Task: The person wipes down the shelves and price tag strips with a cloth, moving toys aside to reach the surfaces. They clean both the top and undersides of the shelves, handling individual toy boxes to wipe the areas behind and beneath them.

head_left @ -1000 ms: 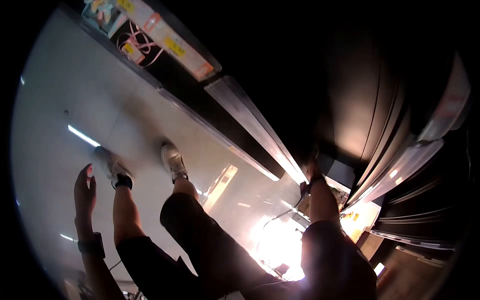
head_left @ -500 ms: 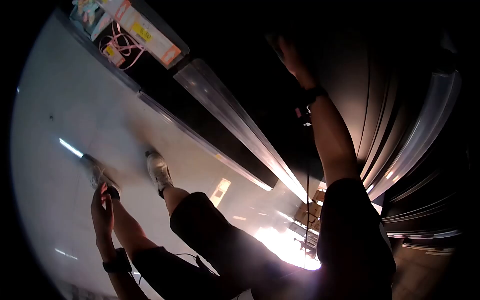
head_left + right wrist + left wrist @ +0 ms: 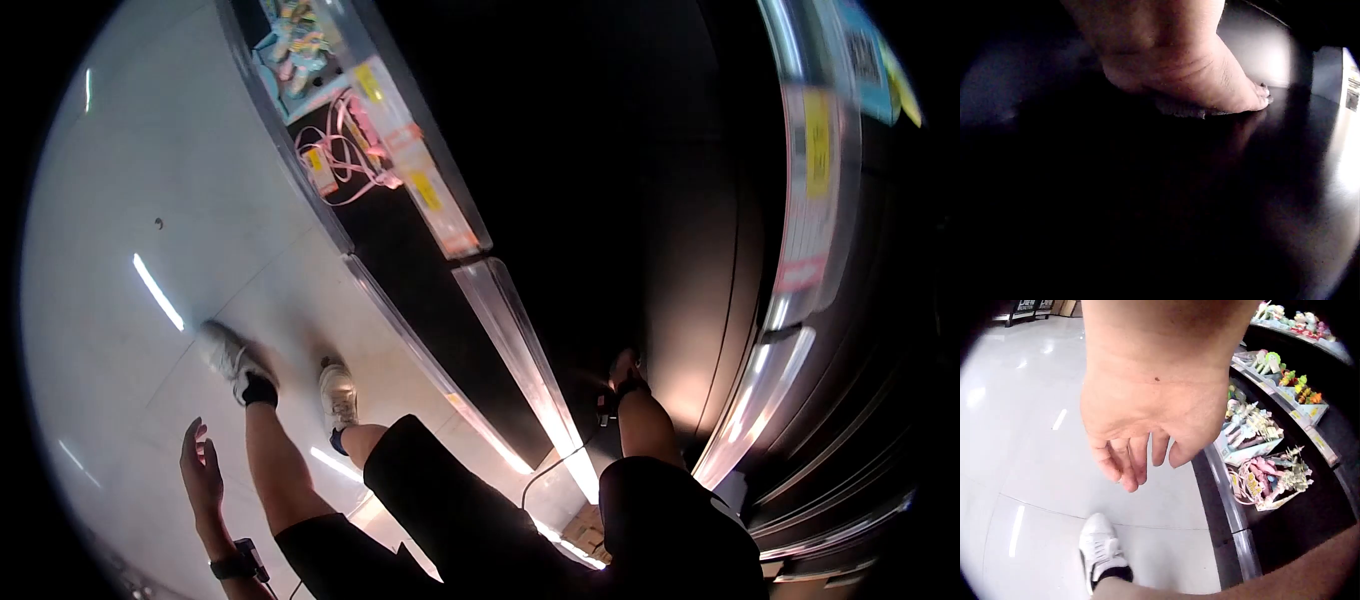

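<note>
My left hand [image 3: 203,475] hangs over the pale floor with its fingers loosely bent and nothing in them; its palm side faces the camera on that wrist [image 3: 1154,419]. On the dark shelf surface [image 3: 1116,206] lies my right hand [image 3: 1210,75], low and flat. Under its palm a strip of a grey, rough-textured thing [image 3: 1182,111] shows, too dark to name. Only a few fingertips of that hand come into sight, so how the fingers lie is unclear. In the head view the right hand [image 3: 625,370] is small and shadowed, deep over the black shelf.
Clear shelf edges with price labels [image 3: 425,185] run along the shelving. Pink cords and packages [image 3: 1266,481] fill a tray beside a blue tray of small toys [image 3: 295,65]. Shoes [image 3: 338,395] stand on the floor. Another labelled shelf edge [image 3: 812,180] curves at the right.
My right hand reached far up over the shelf and has come back lower. My left hand is lower in the head view, whose picture has turned and shifted.
</note>
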Demonstrator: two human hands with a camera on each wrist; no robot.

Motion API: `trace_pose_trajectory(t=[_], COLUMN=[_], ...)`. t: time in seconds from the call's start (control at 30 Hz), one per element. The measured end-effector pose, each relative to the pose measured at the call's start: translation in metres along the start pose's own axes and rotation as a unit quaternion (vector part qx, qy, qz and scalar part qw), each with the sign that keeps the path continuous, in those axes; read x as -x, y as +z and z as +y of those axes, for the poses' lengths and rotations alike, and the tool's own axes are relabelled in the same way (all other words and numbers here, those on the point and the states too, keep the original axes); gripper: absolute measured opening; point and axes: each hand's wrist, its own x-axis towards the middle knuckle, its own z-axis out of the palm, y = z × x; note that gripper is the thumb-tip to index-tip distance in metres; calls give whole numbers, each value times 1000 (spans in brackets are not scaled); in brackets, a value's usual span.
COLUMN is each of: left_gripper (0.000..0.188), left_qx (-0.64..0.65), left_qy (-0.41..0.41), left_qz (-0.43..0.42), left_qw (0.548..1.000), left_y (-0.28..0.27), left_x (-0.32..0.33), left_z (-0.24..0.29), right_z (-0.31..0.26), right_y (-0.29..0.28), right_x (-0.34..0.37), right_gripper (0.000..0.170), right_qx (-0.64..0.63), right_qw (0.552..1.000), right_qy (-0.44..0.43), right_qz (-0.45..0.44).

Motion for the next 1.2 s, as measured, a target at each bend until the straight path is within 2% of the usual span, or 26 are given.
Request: trace_pose_trajectory(t=[0.13, 0.2, 0.23, 0.27, 0.33, 0.4, 0.47, 0.5, 0.53, 0.57, 0.6, 0.67, 0.7, 0.8, 0.9, 0.93, 1.0, 1.07, 1.13, 1.2], left_gripper=[37, 38, 38, 38, 39, 38, 38, 37, 37, 37, 37, 37, 37, 36, 36, 36, 34, 34, 35, 34], left_qx=[13, 17, 22, 25, 32, 40, 43, 55, 69, 68, 53, 44, 50, 52, 39, 34, 65, 85, 119, 144], left_qy=[10, -40, -46, -50, -51, -45, -55, -49, -42, -41, -34, -23, -32, -46, -25, -24, -62, -56, -79, -103], left_qz=[0, -24, -29, -42, -55, -50, -53, -59, -65, -73, -80, -75, -70, -71, -64, -64, -66, -46, -28, -24], left_qw=[1000, 999, 998, 998, 997, 997, 996, 996, 995, 994, 995, 996, 996, 995, 997, 997, 994, 994, 989, 984], left_y=[7, 6, 5, 2, -3, -15, -31, -39, -44, -52, -61, -68, -74, -94, -109, -116, -135, -145, -163, -182], left_x=[-8, -12, -15, -17, -31, -43, -59, -67, -75, -81, -85, -99, -103, -117, -125, -127, -129, -130, -127, -126], left_z=[-38, -23, -25, -29, -28, -22, -8, -3, 3, 4, 3, 6, 4, 11, 15, 19, 47, 48, 81, 113], right_z=[-97, -150, -194, -237, -298, -349, -374, -388, -411, -421, -420, -434, -420, -417, -412, -411, -405, -370, -326, -270], right_y=[85, 126, 164, 201, 260, 302, 335, 351, 370, 374, 370, 378, 375, 381, 380, 378, 372, 352, 317, 306], right_x=[16, 50, 91, 118, 117, 147, 246, 242, 227, 211, 196, 194, 200, 194, 170, 163, 160, 213, 227, 227], right_gripper=[45, 45, 61, 84, 81, 76, 68, 68, 66, 64, 64, 52, 58, 56, 53, 53, 49, 49, 50, 52], right_qx=[-59, -57, -34, -11, 43, 115, 44, 46, 120, 193, 195, 128, 152, 151, 161, 154, 90, 134, 238, 156], right_qw=[997, 996, 984, 958, 955, 943, 937, 938, 865, 768, 771, 807, 725, 732, 744, 746, 885, 818, 852, 929], right_qy=[-39, -60, -146, -231, -265, -291, -321, -321, -464, -587, -584, -520, -641, -644, -642, -641, -430, -559, -465, -328], right_qz=[-20, -20, -93, -167, -126, -108, -127, -127, -150, -165, -162, -250, -202, -162, -95, -98, -153, 1, -36, 68])
